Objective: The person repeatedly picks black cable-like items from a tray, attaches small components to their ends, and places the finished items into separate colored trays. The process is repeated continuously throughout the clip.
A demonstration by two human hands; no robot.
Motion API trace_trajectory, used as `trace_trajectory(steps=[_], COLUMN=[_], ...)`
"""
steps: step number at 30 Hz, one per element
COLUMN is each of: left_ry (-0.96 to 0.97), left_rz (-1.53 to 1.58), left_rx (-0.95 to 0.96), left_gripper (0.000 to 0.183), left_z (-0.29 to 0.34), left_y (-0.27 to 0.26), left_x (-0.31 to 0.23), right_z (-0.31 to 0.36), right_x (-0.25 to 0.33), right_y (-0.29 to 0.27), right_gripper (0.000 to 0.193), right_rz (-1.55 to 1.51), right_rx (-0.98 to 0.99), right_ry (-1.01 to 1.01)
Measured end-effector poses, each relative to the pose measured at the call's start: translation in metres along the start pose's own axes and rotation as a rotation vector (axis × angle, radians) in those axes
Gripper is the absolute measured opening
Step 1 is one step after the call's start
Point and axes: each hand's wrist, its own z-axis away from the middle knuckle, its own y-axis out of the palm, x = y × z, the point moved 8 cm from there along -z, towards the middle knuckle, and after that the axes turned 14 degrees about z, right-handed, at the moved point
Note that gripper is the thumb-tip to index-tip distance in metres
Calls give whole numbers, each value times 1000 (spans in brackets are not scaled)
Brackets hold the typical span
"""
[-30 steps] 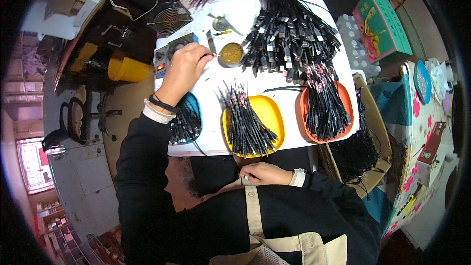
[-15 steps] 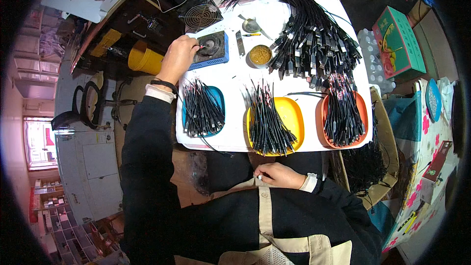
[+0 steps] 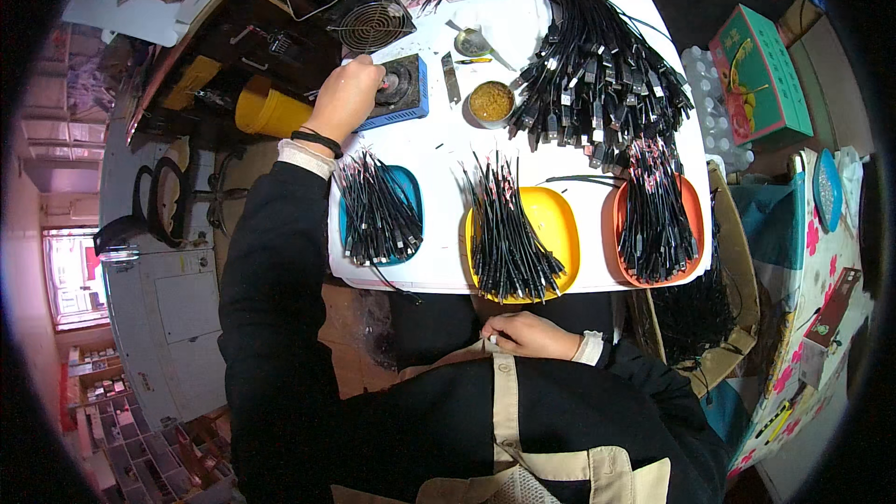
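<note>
My left hand (image 3: 345, 98) is reached out to the far left of the table, at the left edge of a blue box-shaped device (image 3: 413, 101) with a dark round pot on top. Its fingers are closed, and a small reddish tip shows at them over the pot; what they hold is mostly hidden. My right hand (image 3: 530, 334) lies in my lap below the table edge, fingers curled, with a small white thing at the fingertips. Black cables with bared ends lie in a blue tray (image 3: 407, 183), a yellow tray (image 3: 560, 224) and an orange tray (image 3: 693, 205).
A big bundle of black USB cables (image 3: 597, 84) covers the table's far right. Near the device are a tin of amber grains (image 3: 491, 103), a metal spoon (image 3: 472, 42) and a fan grille (image 3: 373, 26). A yellow bin (image 3: 266, 110) stands left, a cardboard box (image 3: 737, 271) right.
My left hand has turned slightly and shifted a little at the device, its back now more upward. The whole view has moved slightly. My right hand stays in my lap.
</note>
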Motion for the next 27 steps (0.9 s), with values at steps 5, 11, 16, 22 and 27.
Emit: trace_trajectory(steps=[5,11,16,22,27], left_ry=[-15,-11,-70,-170,-239], left_rz=[-3,199,654,1652,2208], left_rx=[7,-126,-369,-493,-455], left_gripper=[8,10,13,14,17], left_z=[-1,14,71,156,183], left_y=[3,-31,-90,-112,-95], left_x=[1,-7,-43,-123,-218], right_z=[0,3,6,7,18], right_x=[1,7,28,110,178], right_y=[-1,-8,-19,-86,-113], right_gripper=[18,17,16,18,43], right_rz=[-32,-46,-12,6,263], right_rx=[10,-30,8,-320,-608], right_ry=[12,17,86,-45,-273])
